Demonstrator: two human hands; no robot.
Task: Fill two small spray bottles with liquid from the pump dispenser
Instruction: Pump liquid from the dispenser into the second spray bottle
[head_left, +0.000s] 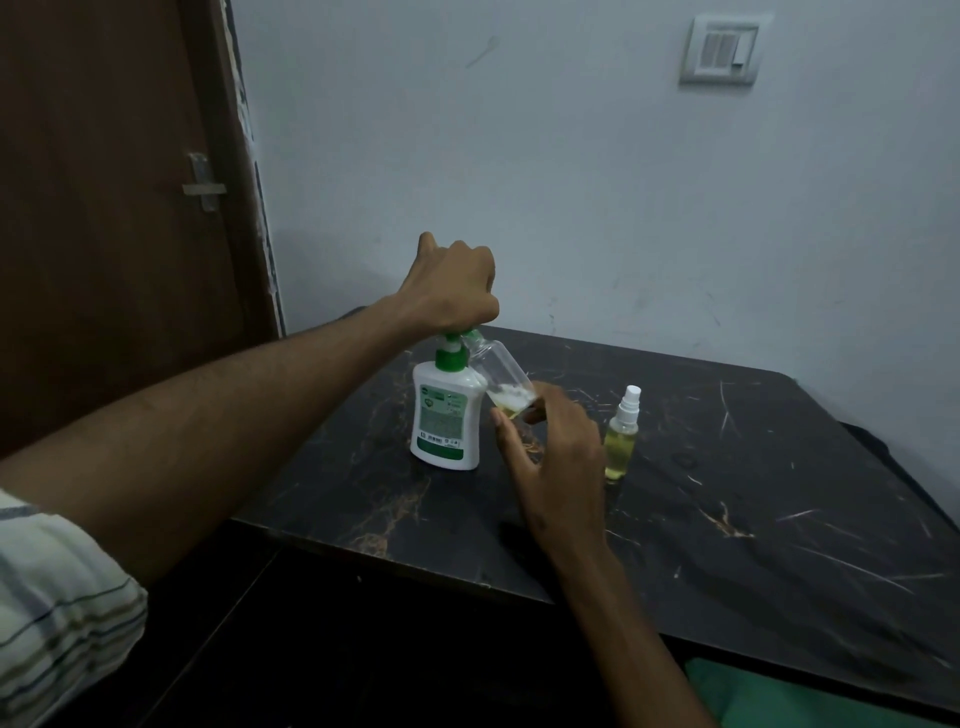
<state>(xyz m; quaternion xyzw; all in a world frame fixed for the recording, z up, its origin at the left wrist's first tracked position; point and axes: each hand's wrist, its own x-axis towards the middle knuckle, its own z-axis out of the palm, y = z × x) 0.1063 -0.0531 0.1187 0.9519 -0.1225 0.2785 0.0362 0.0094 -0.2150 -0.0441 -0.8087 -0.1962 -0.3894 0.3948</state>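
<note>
One bottle (621, 441) stands capped and full on the table (727, 493), right of the dispenser (447, 415), so this is the second fill. Left hand (452, 286) is curled down over the green pump (448, 353), pressing it. Right hand (556, 457) pinches the base of the open bottle (501, 376), tilted with its mouth at the nozzle, a little liquid pooled low. Best to press slowly, keeping mouth against spout, so nothing dribbles.

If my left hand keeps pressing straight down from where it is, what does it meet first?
The left hand sits directly on the green pump head of the pump dispenser, so that comes first. The tilted open bottle, held by the right hand, sits beside the spout, probably not under the hand.
</note>
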